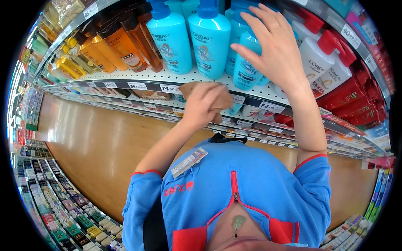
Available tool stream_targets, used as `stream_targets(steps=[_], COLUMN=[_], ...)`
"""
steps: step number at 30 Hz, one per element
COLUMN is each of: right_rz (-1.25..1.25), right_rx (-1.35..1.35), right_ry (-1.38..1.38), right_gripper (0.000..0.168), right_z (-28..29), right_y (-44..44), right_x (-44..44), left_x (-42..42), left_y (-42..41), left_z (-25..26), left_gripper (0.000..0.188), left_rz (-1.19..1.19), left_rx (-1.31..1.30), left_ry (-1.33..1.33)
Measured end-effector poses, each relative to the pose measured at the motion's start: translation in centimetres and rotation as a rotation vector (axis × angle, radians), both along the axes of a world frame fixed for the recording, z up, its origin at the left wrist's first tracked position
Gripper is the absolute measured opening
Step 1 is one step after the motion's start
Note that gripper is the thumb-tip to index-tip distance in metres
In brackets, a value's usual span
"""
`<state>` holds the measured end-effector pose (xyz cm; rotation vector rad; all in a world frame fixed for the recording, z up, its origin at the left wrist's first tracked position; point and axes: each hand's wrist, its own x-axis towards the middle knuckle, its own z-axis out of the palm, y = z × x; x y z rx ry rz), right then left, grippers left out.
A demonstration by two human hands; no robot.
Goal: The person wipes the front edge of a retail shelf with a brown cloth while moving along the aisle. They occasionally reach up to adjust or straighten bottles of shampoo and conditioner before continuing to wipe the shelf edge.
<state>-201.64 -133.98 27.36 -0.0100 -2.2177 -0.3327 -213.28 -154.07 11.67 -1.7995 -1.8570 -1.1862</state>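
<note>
My left hand [204, 103] is blurred and closed around a folded brown cloth [191, 89], just in front of the shelf's front edge. Farther right, my right hand [276, 50] spreads its fingers over a group of light-blue L'Oréal bottles [246, 70]. Its palm side is hidden, so contact with them cannot be told. Two larger light-blue pump bottles [209, 47] stand upright left of that hand. White bottles with red pumps [317, 59] are to its right.
A perforated white shelf [141, 75] curves across the front, with price tags along its edge. Orange bottles [117, 44] stand left and red bottles [345, 91] right. Lower shelves hold more goods. Behind me are displays of boxed goods [69, 204] and wood-coloured floor [94, 135].
</note>
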Motion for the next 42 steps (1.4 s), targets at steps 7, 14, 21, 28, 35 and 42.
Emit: stream_targets(steps=[7, 14, 21, 28, 35, 42], right_rz=[-0.027, 0.023, 0.047, 0.037, 0.046, 0.110], right_rx=[-0.001, -0.003, -0.060, -0.116, -0.051, -0.180], right_ry=[0.057, 0.093, 0.178, 0.212, 0.189, 0.074], right_gripper=[0.044, 0.026, 0.012, 0.010, 0.021, 0.068], right_z=[-0.7, -0.7, -1.0, -1.3, -0.9, 3.3], right_y=[-0.9, -0.5, -0.5, -1.0, -1.5, -3.5], right_x=[-1.0, -1.8, -3.0, -3.7, -3.2, -4.6], left_x=[-7.8, -7.0, -1.7, -2.1, -5.9, -13.7], left_y=[-4.2, -4.2, -1.3, -0.6, -4.4, -9.4], left_z=[1.2, -3.1, -1.9, -2.2, -2.6, -4.4], left_gripper=[0.066, 0.070, 0.074, 0.074, 0.070, 0.047], left_rz=[0.443, 0.395, 0.045, 0.022, 0.257, 0.551], left_rx=[0.283, 0.048, 0.003, -0.001, 0.012, 0.157], left_ry=[0.048, 0.067, 0.087, 0.179, 0.156, 0.092])
